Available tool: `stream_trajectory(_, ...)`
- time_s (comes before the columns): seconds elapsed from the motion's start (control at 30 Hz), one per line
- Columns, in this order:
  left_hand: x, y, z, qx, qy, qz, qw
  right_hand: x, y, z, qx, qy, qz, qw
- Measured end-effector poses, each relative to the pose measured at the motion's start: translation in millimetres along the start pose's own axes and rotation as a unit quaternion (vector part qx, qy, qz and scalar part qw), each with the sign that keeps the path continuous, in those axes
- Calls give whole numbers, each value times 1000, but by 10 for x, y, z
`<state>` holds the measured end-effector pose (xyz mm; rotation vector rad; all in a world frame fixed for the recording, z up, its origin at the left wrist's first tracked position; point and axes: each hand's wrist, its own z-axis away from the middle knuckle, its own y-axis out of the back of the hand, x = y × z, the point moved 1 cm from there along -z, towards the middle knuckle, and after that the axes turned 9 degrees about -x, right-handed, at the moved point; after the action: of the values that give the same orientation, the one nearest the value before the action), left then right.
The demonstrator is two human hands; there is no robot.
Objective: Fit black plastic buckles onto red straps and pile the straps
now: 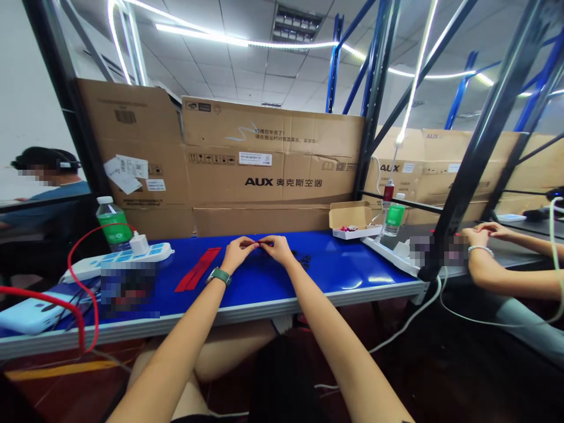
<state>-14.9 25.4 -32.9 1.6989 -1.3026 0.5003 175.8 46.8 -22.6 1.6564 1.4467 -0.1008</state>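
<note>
A white plastic power strip lies on the blue workbench, beside a green-labelled plastic bottle. An open tan cardboard box sits before large brown AUX cartons.

The left hand and right hand meet at centre frame, their fingertips hiding anything between them. Just right of them, a dark item on the blue bench is too small to identify. Pixel blur covers a patch at lower left and another at right. The contents of the cardboard box are too small to tell. The left edge cuts off a pale blue case, the right a co-worker's forearm.
</note>
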Motion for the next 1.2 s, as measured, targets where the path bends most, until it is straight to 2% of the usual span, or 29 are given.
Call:
stream_trajectory(0.2, -33, 15, -16, 46, 27, 61, 997, -66, -44, -5, 0, 31, 53, 998)
stream_trajectory(0.5, -19, 2, -42, 25, 7, 105, 994, -193, -48, 25, 22, 48, 173, 984)
stream_trajectory(0.67, -7, 28, -55, 38, 3, 93, 995, -213, -34, 39, 31, 64, 183, 981)
stream_trajectory(1.2, -66, 36, -70, 55, -17, 221, 974, -306, -44, 70, 86, 108, 161, 977)
